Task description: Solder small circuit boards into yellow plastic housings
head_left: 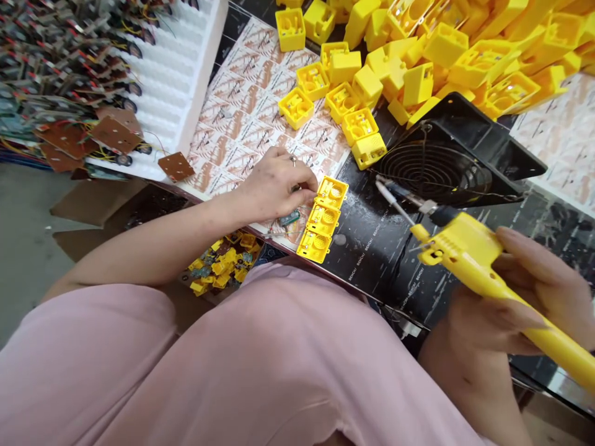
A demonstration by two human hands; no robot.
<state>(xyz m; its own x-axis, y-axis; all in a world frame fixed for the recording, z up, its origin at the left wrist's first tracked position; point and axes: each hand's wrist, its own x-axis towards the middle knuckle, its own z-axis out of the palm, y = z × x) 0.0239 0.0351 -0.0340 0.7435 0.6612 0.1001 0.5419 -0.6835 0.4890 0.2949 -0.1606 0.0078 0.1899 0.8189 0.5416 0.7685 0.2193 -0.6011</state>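
Three open yellow plastic casings [323,218] stand in a row near the table's front edge, each with a round speaker-like grille inside. My left hand [281,186] is at the far one, thumb and forefinger closed at its left corner. Below that hand lies a small green circuit board [289,218], partly covered by the fingers. My right hand [525,297] is wrapped round a yellow soldering gun [469,248]. Its metal tip and thin feed tube point up and left, apart from the casings, in front of a black fan.
Many yellow casings [446,46] are heaped at the back right. The black fan [427,161] with a ring grille stands before them. A white foam tray [181,74] at left bears wired boards; brown boards [116,131] lie at its edge. Below the table are more yellow pieces [227,263].
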